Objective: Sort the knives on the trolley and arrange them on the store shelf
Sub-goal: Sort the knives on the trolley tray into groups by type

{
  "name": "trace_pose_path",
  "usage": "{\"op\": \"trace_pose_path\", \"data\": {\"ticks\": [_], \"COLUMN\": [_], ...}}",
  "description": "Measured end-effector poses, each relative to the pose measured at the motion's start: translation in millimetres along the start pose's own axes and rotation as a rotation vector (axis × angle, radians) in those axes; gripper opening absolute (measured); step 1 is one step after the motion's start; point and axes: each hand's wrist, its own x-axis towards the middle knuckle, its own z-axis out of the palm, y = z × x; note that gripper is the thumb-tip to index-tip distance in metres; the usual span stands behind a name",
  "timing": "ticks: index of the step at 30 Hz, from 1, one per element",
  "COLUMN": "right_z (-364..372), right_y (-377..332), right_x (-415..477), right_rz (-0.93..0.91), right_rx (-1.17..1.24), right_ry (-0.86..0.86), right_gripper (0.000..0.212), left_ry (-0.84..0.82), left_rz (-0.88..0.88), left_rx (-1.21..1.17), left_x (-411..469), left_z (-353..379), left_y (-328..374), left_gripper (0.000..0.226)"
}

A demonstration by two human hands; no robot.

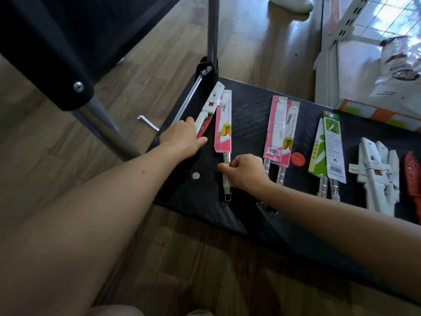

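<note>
On the black trolley deck [255, 215] lie packaged knives in groups. At the far left a red-handled knife in a white sleeve [208, 108] lies under my left hand [182, 136], whose fingers close on its handle. Beside it is a pink-sleeved knife [223, 124]; my right hand [245, 171] pinches its steel handle. Two more pink-sleeved knives [279, 131] lie in the middle. To the right are two green-sleeved knives [328, 147], then white-sleeved knives [376, 176] and a red handle [412, 176] at the frame's edge.
A red round disc [298, 159] sits between the pink and green packs. The trolley's metal posts [213, 30] and black upper tray [68, 42] rise at left. A white shelf unit [341, 42] with bagged goods [401, 58] stands at the right. A shoe [291, 3] is on the wooden floor beyond.
</note>
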Motion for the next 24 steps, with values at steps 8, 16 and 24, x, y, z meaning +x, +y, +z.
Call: {"op": "trace_pose_path", "data": {"ticks": [8, 16, 24], "right_z": [-7.9, -15.3, -24.5], "right_y": [14.7, 12.5, 12.8], "right_x": [-14.4, -11.2, -13.7], "right_rz": [0.001, -0.015, 0.015], "right_rx": [0.03, 0.032, 0.035], "right_ry": [-0.029, 0.023, 0.03], "right_gripper": [0.037, 0.035, 0.037], "left_ry": [0.012, 0.155, 0.046], "left_rz": [-0.054, -0.043, -0.276], "left_rx": [0.077, 0.068, -0.489], "left_x": [12.9, 10.5, 3.8], "left_z": [14.5, 14.0, 10.7], "left_y": [10.2, 14.1, 32.3], "left_gripper": [0.049, 0.037, 0.037]}}
